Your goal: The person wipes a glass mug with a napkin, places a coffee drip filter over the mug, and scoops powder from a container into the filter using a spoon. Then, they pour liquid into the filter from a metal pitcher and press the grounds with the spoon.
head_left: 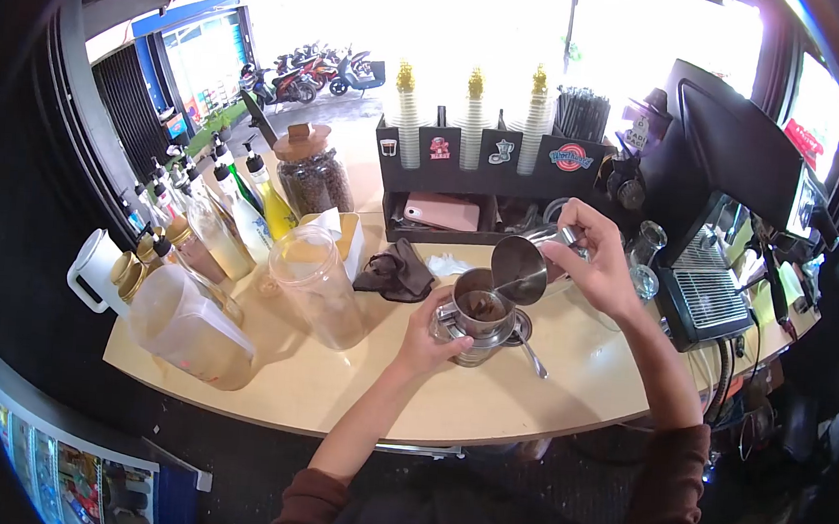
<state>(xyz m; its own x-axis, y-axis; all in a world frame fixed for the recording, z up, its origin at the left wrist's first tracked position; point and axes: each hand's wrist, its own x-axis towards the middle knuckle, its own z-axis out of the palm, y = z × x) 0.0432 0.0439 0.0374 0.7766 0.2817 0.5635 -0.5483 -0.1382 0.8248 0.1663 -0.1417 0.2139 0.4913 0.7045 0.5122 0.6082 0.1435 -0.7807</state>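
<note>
My left hand (424, 337) is wrapped around the side of a round metal cup (482, 328), which has brown contents inside and stands over the table. My right hand (595, 258) grips the handle of a shiny metal pitcher (520, 271). That pitcher is tilted to the left, its lip right over the mouth of the cup; whether liquid is flowing cannot be made out clearly. Beside the cup, to its right, lies a spoon (534, 360), partly over a small round metal piece (521, 328). A dark crumpled cloth (397, 272) is just left of the cup.
On the left are a cloudy plastic jug (190, 330), a tall clear container (317, 289), several pump bottles (238, 208) and a jar of coffee beans (311, 174). Behind, a black organizer (443, 191) holds cup stacks and a pink phone (442, 211). An espresso machine (706, 289) stands right.
</note>
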